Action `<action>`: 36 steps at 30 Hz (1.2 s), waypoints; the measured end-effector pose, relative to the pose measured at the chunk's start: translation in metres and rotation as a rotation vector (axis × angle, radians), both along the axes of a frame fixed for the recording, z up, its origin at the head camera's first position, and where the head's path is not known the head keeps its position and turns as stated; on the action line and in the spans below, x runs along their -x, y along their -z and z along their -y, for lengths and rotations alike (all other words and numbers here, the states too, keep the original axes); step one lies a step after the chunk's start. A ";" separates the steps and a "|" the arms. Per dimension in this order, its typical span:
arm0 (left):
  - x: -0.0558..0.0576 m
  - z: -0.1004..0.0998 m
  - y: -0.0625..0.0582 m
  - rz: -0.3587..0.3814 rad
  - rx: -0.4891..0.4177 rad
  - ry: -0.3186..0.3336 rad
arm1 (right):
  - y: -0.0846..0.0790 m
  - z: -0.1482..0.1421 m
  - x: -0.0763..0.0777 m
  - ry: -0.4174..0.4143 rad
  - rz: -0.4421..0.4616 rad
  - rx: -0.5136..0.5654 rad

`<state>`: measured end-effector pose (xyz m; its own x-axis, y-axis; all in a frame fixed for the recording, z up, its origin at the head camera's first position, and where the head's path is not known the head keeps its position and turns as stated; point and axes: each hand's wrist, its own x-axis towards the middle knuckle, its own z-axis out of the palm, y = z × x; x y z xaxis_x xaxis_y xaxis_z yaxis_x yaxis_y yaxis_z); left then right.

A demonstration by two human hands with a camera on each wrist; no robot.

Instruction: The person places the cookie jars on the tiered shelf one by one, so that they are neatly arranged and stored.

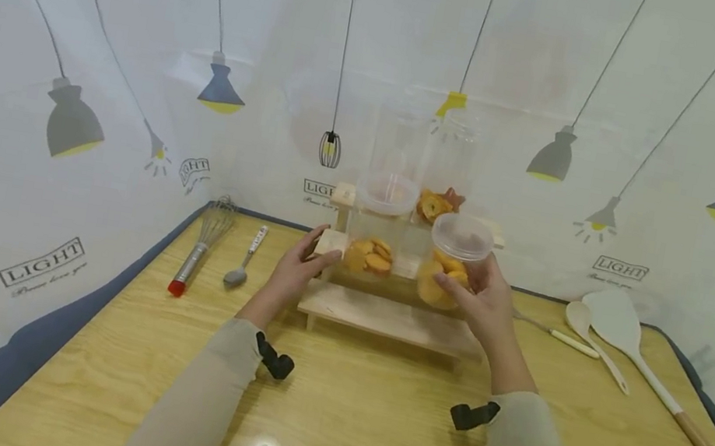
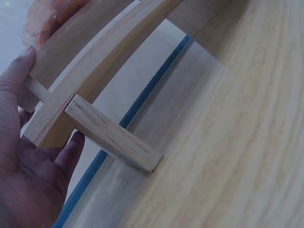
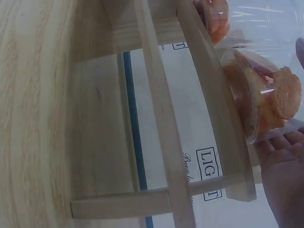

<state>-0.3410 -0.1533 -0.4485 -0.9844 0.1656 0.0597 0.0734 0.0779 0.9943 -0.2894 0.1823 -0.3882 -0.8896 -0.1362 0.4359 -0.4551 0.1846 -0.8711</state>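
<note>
The right hand is curling its fingers round a clear lidded jar of orange slices, holding it just off the right end of the wooden rack. The left hand is lying with straight fingers against the rack's left end — touching, not clasping. A second jar is sitting on the rack between the hands, with taller clear containers behind. The rack is standing near the far edge of the pale wooden bench. A whisk and spoon are lying towards the far left corner, spatulas towards the right edge — a lamp-printed white cloth is hanging all round.
</note>
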 end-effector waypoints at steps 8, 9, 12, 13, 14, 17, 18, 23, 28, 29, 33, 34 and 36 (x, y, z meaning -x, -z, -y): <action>-0.004 -0.001 0.002 -0.035 0.006 -0.023 | -0.014 0.007 -0.017 0.026 0.014 -0.093; -0.004 -0.001 0.003 -0.036 0.003 -0.025 | -0.016 0.008 -0.019 0.028 0.013 -0.107; -0.006 -0.001 0.003 -0.036 0.000 -0.027 | -0.017 0.008 -0.023 0.021 -0.003 -0.114; -0.006 -0.001 0.003 -0.038 -0.002 -0.027 | -0.018 0.007 -0.024 0.014 -0.011 -0.112; -0.006 -0.002 0.003 -0.040 -0.003 -0.024 | -0.018 0.007 -0.024 0.013 -0.018 -0.117; -0.006 -0.001 0.001 -0.037 -0.006 -0.022 | -0.018 0.006 -0.024 0.013 -0.029 -0.144; -0.006 -0.001 0.001 -0.036 -0.009 -0.021 | -0.019 0.006 -0.023 0.015 -0.031 -0.158; -0.006 0.000 -0.004 -0.012 -0.009 -0.003 | -0.016 0.004 -0.020 0.030 -0.021 -0.208; -0.004 0.001 0.000 -0.020 0.000 -0.016 | 0.003 -0.002 -0.004 0.033 -0.053 -0.221; -0.004 0.002 0.001 -0.033 0.003 -0.024 | 0.007 -0.003 0.000 0.028 -0.058 -0.221; -0.003 0.003 0.005 -0.051 0.009 -0.042 | 0.007 0.000 0.001 -0.011 -0.046 -0.220; -0.004 0.003 0.005 -0.052 0.011 -0.043 | 0.008 0.001 0.001 -0.024 -0.044 -0.217; -0.004 0.003 0.005 -0.052 0.012 -0.039 | 0.008 0.002 0.001 -0.036 -0.046 -0.222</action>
<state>-0.3367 -0.1568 -0.4532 -0.9857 0.1280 0.1095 0.1219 0.0933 0.9881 -0.2907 0.1807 -0.3966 -0.8625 -0.2646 0.4313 -0.5028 0.3524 -0.7893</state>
